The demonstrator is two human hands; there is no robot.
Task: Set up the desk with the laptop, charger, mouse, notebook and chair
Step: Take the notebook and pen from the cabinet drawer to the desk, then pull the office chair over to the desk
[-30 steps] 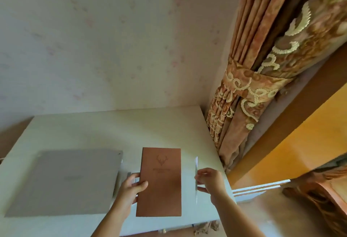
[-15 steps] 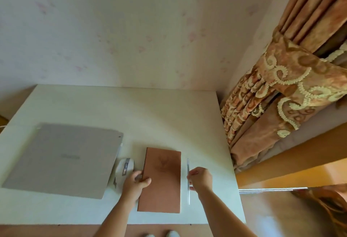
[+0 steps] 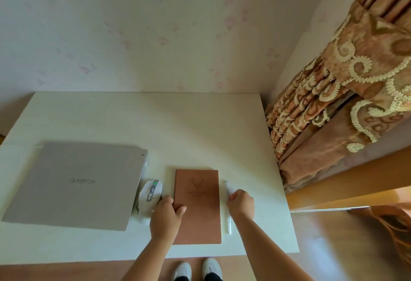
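A brown notebook (image 3: 198, 205) with a deer-head emblem lies flat on the white desk (image 3: 155, 129), near its front edge. My left hand (image 3: 165, 216) rests on the notebook's left edge, thumb on the cover. My right hand (image 3: 241, 202) pinches a white pen (image 3: 228, 220) that lies along the notebook's right side. A closed grey laptop (image 3: 73, 185) sits at the left. A white mouse (image 3: 149, 198) with a green light stands between laptop and notebook, touching the laptop's corner. No charger or chair is in view.
A patterned orange curtain (image 3: 333, 102) hangs right of the desk, close to its edge. The wall runs along the desk's far side. My white shoes (image 3: 195, 269) stand on the wooden floor just before the desk's front edge.
The view has tilted down and back, so the mouse and my shoes now show. The notebook has settled flat on the desk and the pen lies beside it; both hands stay on them.
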